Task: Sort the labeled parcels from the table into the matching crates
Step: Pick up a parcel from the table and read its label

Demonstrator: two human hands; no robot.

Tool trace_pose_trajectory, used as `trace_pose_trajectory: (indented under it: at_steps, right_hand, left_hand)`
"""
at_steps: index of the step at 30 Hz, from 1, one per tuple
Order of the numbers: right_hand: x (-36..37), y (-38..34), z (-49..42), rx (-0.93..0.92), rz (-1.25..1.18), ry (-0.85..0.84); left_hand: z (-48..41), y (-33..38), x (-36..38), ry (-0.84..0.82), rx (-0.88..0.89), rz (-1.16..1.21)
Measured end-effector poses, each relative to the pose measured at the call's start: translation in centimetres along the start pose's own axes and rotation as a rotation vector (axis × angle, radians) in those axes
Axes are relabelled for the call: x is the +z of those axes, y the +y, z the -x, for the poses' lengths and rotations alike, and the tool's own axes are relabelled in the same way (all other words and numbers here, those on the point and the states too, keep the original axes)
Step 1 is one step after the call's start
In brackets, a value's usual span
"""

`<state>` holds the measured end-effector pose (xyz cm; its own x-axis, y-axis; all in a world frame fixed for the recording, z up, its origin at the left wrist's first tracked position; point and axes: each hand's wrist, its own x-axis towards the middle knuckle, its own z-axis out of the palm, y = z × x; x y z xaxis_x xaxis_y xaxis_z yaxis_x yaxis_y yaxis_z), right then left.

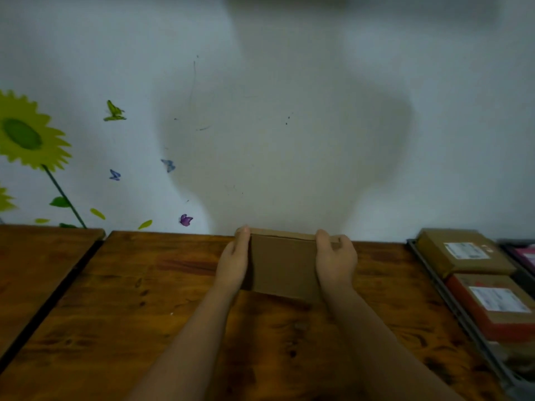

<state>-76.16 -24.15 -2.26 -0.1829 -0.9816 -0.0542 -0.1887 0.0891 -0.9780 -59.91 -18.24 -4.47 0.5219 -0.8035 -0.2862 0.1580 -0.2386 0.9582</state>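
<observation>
Brown cardboard parcel (282, 264) at the far edge of the tabletop (139, 314), plain face toward me. My left hand (234, 261) grips its left side and my right hand (335, 261) its right side, so both are clamped on. Can't tell if it's lifted. At the right edge, the grey crate (451, 308) holds two labelled boxes: a brown box (463, 253) at the far end and a red box (498, 308) nearer me. Beyond it, a second crate (516, 243) has something pink (525, 256) inside.
</observation>
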Motion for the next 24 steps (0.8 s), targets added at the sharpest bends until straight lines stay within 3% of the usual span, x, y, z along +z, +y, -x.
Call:
trace_pose_trajectory:
  at_steps: [3, 5, 11, 17, 20, 24]
  right_hand:
    - [-1.8, -0.4, -0.7, -0.122, -0.014, -0.003]
    - [-2.3, -0.5, -1.1, -0.2, -0.011, -0.022]
    - [-3.2, -0.3, -1.9, -0.209, -0.057, -0.144]
    - [-2.5, 0.3, -3.9, 0.153, -0.248, -0.171]
    - [-2.0, 0.5, -4.2, 0.416, -0.526, -0.267]
    - [-0.2, -0.9, -2.9, 0.551, -0.7, -0.412]
  left_hand:
    - [0.4, 1.6, 1.1, -0.101, -0.232, 0.106]
    - [0.5, 2.4, 1.6, -0.127, -0.288, 0.162]
    - [-0.4, 3.3, 3.5, 0.008, -0.135, 0.301]
    - [-0.2, 2.4, 4.9, 0.198, 0.22, 0.278]
    - [-0.3, 2.5, 5.1, 0.282, 0.352, 0.211]
    - [-0.1, 2.2, 6.0, 0.299, 0.55, 0.07]
